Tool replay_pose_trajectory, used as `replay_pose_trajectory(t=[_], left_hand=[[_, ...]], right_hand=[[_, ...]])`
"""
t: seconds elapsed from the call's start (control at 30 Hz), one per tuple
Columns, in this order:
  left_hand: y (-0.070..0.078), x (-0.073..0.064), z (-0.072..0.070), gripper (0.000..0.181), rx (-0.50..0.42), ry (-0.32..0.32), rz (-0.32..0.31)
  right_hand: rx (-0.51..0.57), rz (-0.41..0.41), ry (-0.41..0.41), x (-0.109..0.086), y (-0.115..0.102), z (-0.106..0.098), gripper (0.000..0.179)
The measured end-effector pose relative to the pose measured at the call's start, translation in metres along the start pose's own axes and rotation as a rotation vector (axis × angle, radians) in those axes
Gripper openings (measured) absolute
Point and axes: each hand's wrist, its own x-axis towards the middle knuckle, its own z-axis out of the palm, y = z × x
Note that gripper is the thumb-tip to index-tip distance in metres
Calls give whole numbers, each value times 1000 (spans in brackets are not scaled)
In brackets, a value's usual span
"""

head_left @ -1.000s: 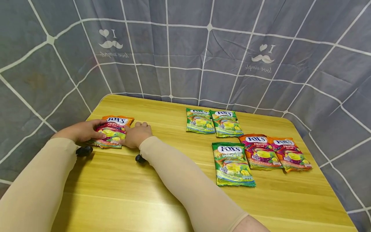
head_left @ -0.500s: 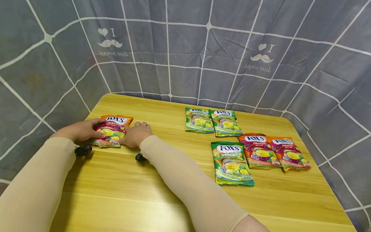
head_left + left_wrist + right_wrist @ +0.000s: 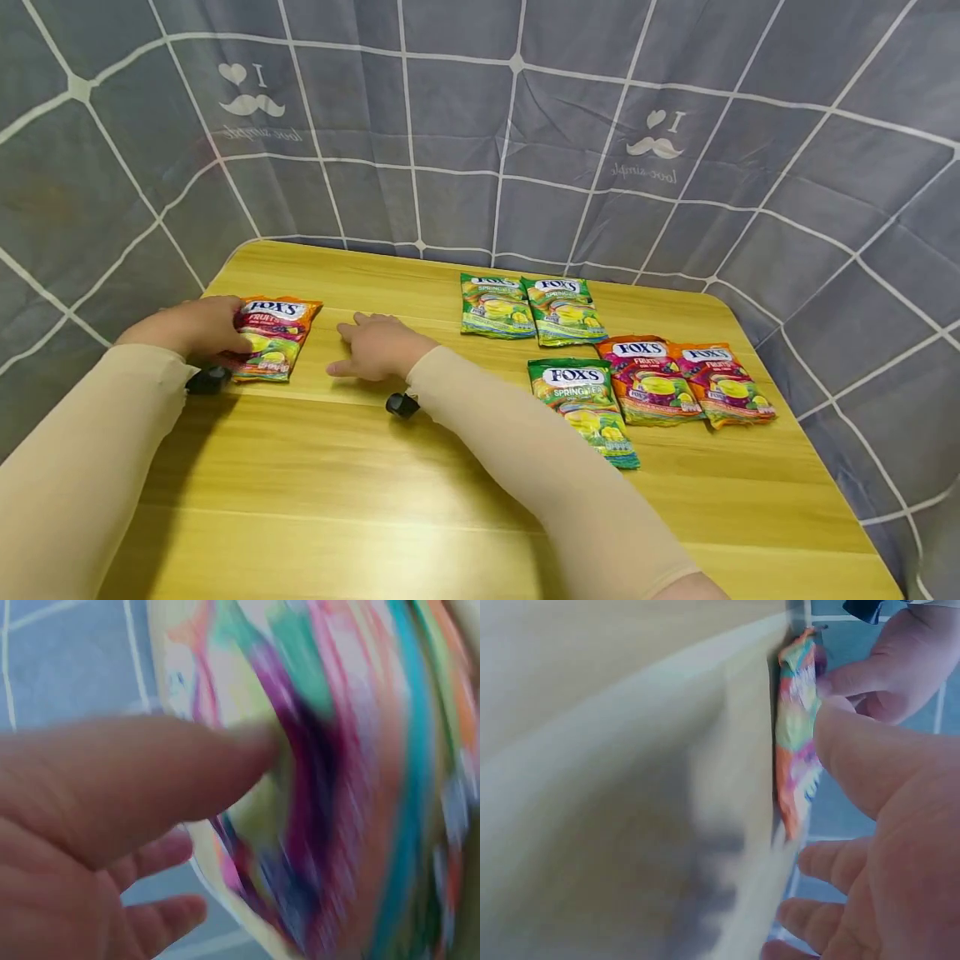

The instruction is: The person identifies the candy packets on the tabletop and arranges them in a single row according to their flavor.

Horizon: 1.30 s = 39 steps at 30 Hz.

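Head view shows the left hand [image 3: 191, 325] loose at the left edge of the fruit candy bag [image 3: 276, 333], far left, right hand [image 3: 381, 346] spread and empty; lifting straight off should avoid dragging it.

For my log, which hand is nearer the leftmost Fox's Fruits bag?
The left hand, at the left edge of that Fruits bag; the right hand is apart, to its right.
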Motion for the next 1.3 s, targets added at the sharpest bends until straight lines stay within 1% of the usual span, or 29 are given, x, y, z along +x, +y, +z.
replay_pose_trajectory(t=[0.1, 0.17, 0.2, 0.23, 0.37, 0.43, 0.6, 0.77, 0.87, 1.0, 1.1, 1.2, 1.3], left_hand=[[21, 3, 0, 85, 80, 61, -2], [37, 7, 3, 89, 89, 85, 11], [46, 10, 5, 90, 80, 94, 24], [56, 12, 7, 89, 94, 112, 42], [100, 22, 20, 92, 43, 157, 111], [123, 27, 28, 93, 18, 177, 147], [177, 39, 55, 92, -42, 205, 238], [229, 53, 79, 90, -82, 178, 335], [259, 57, 92, 88, -73, 164, 402], [297, 59, 110, 88, -20, 133, 492], [325, 58, 123, 89, 21, 91, 541], [348, 57, 137, 89, 65, 45, 575], [367, 58, 152, 88, 100, 6, 608]], right_hand=[[-28, -26, 70, -18, 21, -3, 81], [-21, -29, 105, -30, 36, -6, 80], [-17, -35, 122, -37, 44, -7, 79], [-10, -35, 141, -42, 53, -8, 78], [44, -15, 223, -64, 92, -9, 75], [84, 11, 248, -75, 114, -8, 73], [156, 100, 264, -108, 167, 1, 72], [177, 179, 263, -139, 212, 14, 73], [194, 219, 246, -159, 233, 23, 75], [219, 270, 224, -186, 258, 34, 76], [249, 291, 236, -206, 274, 40, 74], [266, 311, 237, -225, 288, 46, 72], [258, 333, 222, -241, 298, 52, 72]])
